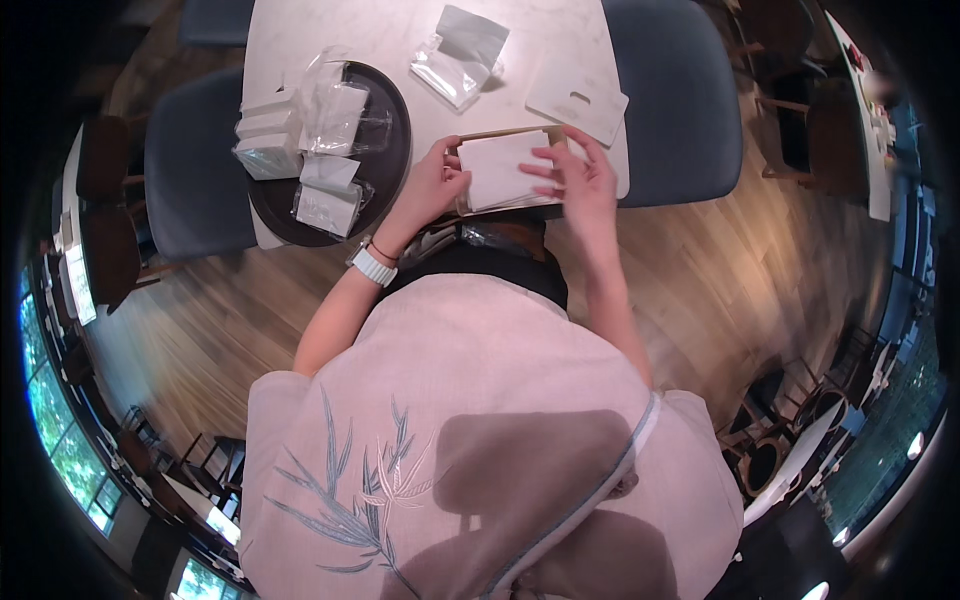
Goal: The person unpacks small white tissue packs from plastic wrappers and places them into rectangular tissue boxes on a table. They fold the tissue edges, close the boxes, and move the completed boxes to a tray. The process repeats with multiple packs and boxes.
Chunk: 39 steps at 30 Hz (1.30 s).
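Observation:
At the near edge of the table is an open-topped box (564, 136) filled with white paper napkins (499, 171). My left hand (439, 180) grips the box's left side, its thumb and fingers at the rim. Over the right part of the napkins is my right hand (581, 176), fingers spread; whether its fingertips touch the box's far rim I cannot tell. A white flat lid or panel with a slot (574, 116) lies beyond the box to the right. Further off lies a napkin pack in torn clear plastic (454, 71).
A dark round tray (401, 127) on the left holds several stacks of wrapped white napkins (270, 154) and an opened pack (326, 206). Blue-grey chairs (675, 105) flank the white table (300, 22).

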{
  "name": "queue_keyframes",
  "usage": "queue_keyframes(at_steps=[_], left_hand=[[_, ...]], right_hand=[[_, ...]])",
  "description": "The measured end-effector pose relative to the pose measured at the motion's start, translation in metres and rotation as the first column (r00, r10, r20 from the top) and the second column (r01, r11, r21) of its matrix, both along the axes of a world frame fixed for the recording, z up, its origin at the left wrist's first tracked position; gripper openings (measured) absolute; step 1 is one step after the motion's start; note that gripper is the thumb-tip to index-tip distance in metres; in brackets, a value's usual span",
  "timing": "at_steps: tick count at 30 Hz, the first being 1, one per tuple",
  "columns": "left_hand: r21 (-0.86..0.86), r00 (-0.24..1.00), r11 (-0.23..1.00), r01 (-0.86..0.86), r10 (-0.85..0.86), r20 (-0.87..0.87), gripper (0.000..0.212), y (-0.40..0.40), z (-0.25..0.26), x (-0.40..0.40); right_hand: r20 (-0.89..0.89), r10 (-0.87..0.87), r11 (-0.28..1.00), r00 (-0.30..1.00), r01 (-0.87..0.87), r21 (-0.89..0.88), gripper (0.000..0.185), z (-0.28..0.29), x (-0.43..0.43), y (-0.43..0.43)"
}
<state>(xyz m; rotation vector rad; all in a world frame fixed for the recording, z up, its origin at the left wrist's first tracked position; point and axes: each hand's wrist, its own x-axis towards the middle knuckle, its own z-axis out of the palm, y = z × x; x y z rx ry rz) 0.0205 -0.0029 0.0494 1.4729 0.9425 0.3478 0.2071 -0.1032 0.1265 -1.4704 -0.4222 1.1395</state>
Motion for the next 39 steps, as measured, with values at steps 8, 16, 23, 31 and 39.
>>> queue_keyframes(at_steps=[8,16,23,31,39], left_hand=[[0.39,0.978,0.917,0.084,0.0,-0.211,0.047,0.007,0.012,0.011],[0.522,0.954,0.835,-0.178,0.276,-0.117,0.044,0.005,0.011,-0.005],[0.11,0.945,0.943,-0.314,0.322,-0.06,0.026,-0.004,-0.022,-0.041],[0.027,0.98,0.98,-0.195,0.196,-0.044,0.024,-0.025,-0.028,-0.03],[0.061,0.977,0.98,-0.19,0.195,-0.086,0.023,-0.024,-0.026,-0.029]], right_hand=[[0.893,0.381,0.918,0.238,-0.213,-0.334,0.086,-0.143,0.147,0.054],[0.801,0.592,0.768,-0.091,-0.236,-0.595,0.111,-0.15,0.175,0.08],[0.952,0.307,0.682,0.016,-0.701,-0.208,0.095,-0.068,0.085,0.052],[0.932,0.362,0.598,-0.007,-0.765,-0.238,0.092,-0.062,0.055,0.016],[0.916,0.397,0.569,0.049,-0.797,-0.204,0.098,-0.067,0.059,0.023]])
